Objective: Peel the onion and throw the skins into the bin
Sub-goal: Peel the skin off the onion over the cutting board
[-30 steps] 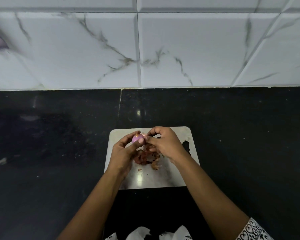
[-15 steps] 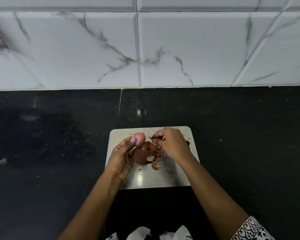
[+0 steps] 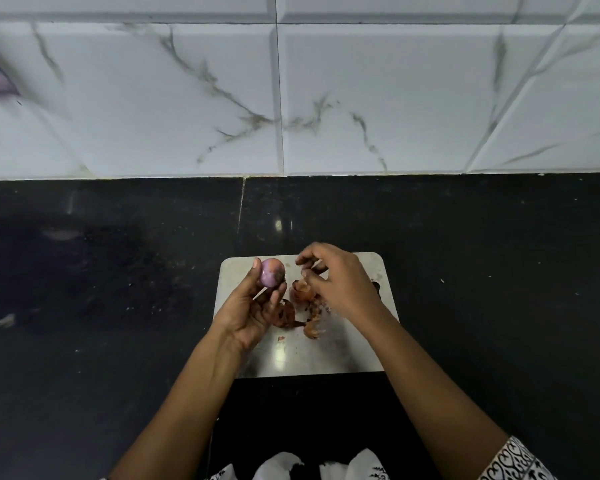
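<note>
My left hand [image 3: 248, 311] holds a small purple onion [image 3: 272, 271] at its fingertips, lifted over the far-left corner of the pale cutting board [image 3: 340, 355]. A dark patch shows on the onion's lower side. My right hand [image 3: 340, 285] hovers just to the right of the onion, fingers loosely curled and spread, above a heap of brown onion skins [image 3: 300, 294]. More skin pieces [image 3: 311, 330] lie on the board between my hands. No bin is in view.
The board lies on a black stone counter [image 3: 118, 289] speckled with crumbs. White marbled wall tiles [image 3: 361, 98] rise behind it. The counter's near edge runs under my forearms, and patterned white cloth [image 3: 281, 467] shows at the bottom.
My hands have separated. The right hand pulled a piece of skin off the onion and moved right over the heap; the left hand turned the onion upward, showing its purple side.
</note>
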Demonstrator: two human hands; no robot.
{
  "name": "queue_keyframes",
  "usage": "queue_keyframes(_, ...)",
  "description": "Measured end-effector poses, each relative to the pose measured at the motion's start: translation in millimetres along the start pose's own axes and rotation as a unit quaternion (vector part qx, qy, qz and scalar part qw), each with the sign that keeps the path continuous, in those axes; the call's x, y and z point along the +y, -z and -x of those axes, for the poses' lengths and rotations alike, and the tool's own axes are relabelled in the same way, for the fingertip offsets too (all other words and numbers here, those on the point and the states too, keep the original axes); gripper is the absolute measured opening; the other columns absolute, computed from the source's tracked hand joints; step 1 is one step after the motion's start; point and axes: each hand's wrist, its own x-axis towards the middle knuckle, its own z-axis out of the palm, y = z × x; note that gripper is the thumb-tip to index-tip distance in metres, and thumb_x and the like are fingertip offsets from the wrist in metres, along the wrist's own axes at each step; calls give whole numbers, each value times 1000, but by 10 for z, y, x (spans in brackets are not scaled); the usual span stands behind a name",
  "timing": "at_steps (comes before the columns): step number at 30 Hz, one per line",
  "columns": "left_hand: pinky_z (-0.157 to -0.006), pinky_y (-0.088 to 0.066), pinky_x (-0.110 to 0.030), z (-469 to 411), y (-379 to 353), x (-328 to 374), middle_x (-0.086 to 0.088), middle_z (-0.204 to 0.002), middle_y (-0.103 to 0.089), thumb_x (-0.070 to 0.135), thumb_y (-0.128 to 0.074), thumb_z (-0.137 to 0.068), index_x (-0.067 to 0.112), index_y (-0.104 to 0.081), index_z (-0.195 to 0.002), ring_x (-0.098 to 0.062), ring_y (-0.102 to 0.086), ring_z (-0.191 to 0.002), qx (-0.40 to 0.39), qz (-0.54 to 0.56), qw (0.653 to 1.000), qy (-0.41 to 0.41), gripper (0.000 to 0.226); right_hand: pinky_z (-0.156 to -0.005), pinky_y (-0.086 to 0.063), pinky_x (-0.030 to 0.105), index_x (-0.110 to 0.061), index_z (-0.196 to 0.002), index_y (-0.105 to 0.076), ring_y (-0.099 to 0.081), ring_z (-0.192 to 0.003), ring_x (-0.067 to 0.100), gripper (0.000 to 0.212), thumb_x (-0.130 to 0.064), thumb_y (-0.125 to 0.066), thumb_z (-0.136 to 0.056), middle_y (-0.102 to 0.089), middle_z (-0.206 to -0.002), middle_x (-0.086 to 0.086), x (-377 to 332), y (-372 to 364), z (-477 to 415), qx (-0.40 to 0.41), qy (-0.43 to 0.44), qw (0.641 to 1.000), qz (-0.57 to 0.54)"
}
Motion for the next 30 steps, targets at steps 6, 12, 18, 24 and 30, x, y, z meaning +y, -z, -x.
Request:
queue_keyframes(6, -49, -54, -15, 29, -77, -25, -11, -67, -70, 33, -64, -83, 5, -69, -85, -13, -69, -56, 3, -10, 1000, -15, 29, -73, -55, 31, -17, -102, -71, -64, -82, 9, 21, -21, -69, -82, -70, -92, 0, -98, -64, 1, 19, 76, 997, -26)
queue_keyframes(12, -54, -54, -14, 31, -101, -36, -7, -73, -67, 31, -65, -82, 7, -69, -89, -8, -64, -56, 5, -79, 995, -61, 25, -68, -55, 34, -12, -95, -74, -65, -73, 13, 17, -20, -70, -81, -72, -84, 3, -105, -18, -68, 25, 83, 996, 10)
queue_keyframes(18, -52, -52, -14, 12, -121, -66, -2, -66, -67, 33, -64, -84, 10, -70, -84, -6, -60, -53, 15, -126, 989, -79, 24, -63, -54, 39, -8, -90, -74, -64, -68, 20, 15, -19, -68, -81, -70, -79, 8, -70, 4, -103, 7, 115, 992, 49)
queue_keyframes(24, -51, -52, -14, 7, -111, -70, -4, -71, -66, 31, -65, -84, 8, -69, -87, -6, -61, -53, 20, -138, 987, -83, 24, -56, -52, 38, -8, -80, -69, -60, -61, 18, 10, -18, -69, -79, -65, -72, 6, -26, -60, -103, 27, 128, 989, 70)
queue_keyframes(30, -48, -52, -14, 29, -107, -126, -5, -66, -65, 32, -64, -85, 7, -69, -86, -7, -58, -46, 11, -145, 987, -65, 26, -55, -49, 34, -9, -75, -61, -56, -62, 17, 11, -17, -68, -76, -60, -72, 3, 1, -67, -133, 13, 118, 991, 61)
